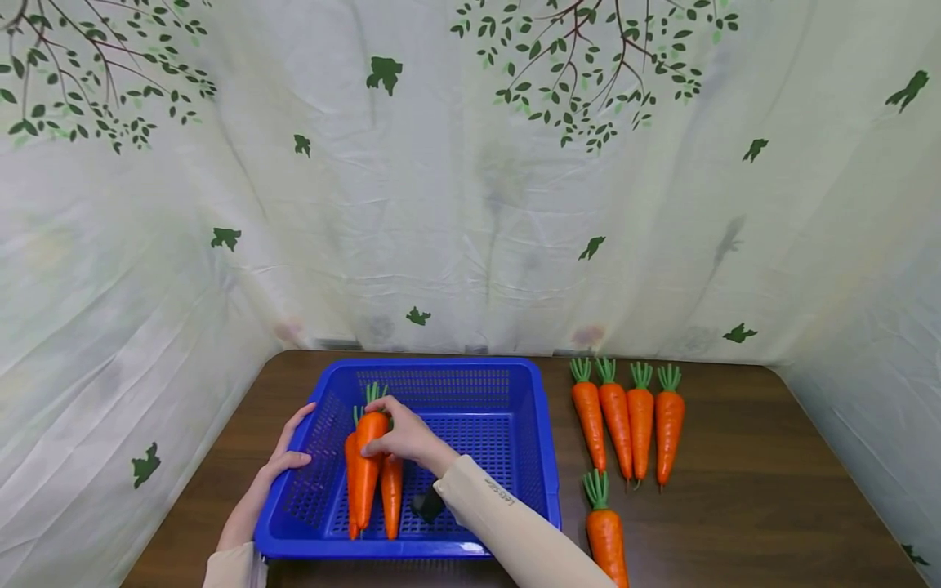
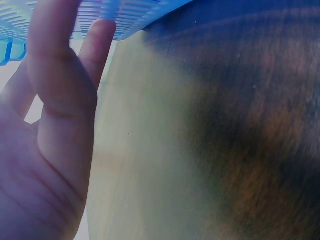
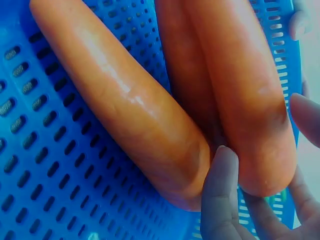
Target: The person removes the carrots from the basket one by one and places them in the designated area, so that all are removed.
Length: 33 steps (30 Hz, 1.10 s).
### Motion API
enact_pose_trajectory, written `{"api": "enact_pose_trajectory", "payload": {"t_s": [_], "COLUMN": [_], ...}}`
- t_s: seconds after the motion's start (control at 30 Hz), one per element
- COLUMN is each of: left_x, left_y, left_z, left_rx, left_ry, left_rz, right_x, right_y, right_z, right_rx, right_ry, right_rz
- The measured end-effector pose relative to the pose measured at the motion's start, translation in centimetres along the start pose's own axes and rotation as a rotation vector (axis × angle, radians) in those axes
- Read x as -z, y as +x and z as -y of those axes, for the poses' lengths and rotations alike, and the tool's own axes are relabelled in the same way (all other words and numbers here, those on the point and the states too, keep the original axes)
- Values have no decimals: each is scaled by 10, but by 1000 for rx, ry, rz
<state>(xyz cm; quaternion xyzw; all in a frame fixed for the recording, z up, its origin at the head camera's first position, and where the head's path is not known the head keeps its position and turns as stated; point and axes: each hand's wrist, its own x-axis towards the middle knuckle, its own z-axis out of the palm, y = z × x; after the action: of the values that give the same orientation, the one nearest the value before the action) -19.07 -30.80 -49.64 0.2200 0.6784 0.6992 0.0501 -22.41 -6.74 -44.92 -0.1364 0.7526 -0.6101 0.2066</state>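
The right hand (image 1: 407, 437) is reaching over a blue basket (image 1: 550, 465), and its fingers (image 3: 221, 192) are clamping the broad upper end of an orange carrot (image 1: 367, 469), some showing on either side of it in the right wrist view. That carrot is hanging over or lying along the left part of the basket, its green top pointing toward the far wall and its tip toward the near one; whether it is resting on anything below, one cannot tell. Just beside it, a second carrot (image 1: 350, 465) is showing on the left, partly hidden, and a third carrot (image 1: 392, 496) is lying on the right, both inside the basket. The left hand (image 1: 266, 482) is holding the basket's left side, its thumb lapping over the rim and its fingers (image 2: 101, 47) bracing the outside, spreading apart from the thumb. The basket is sitting on a brown desk (image 1: 757, 465). To its right, four carrots (image 1: 614, 420) are lying in a row, green tops away from the person, while another carrot (image 1: 607, 543) is lying nearer, below the leftmost one. Behind, a leaf-patterned pale curtain (image 1: 448, 204) is hanging.
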Motion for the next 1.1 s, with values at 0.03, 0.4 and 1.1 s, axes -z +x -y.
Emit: {"api": "enact_pose_trajectory", "payload": {"t_s": [0.03, 0.4, 1.1], "left_x": [0, -1, -1], "left_y": [0, -1, 0], "left_z": [0, -1, 0], "left_rx": [4, 40, 16], "left_ry": [4, 18, 30], "left_rz": [-3, -24, -36], "right_x": [0, -8, 7], "right_y": [0, -2, -6], "right_z": [0, -1, 8], "right_rx": [2, 75, 102], "right_ry": [7, 24, 199], "right_rz": [-2, 0, -69]}}
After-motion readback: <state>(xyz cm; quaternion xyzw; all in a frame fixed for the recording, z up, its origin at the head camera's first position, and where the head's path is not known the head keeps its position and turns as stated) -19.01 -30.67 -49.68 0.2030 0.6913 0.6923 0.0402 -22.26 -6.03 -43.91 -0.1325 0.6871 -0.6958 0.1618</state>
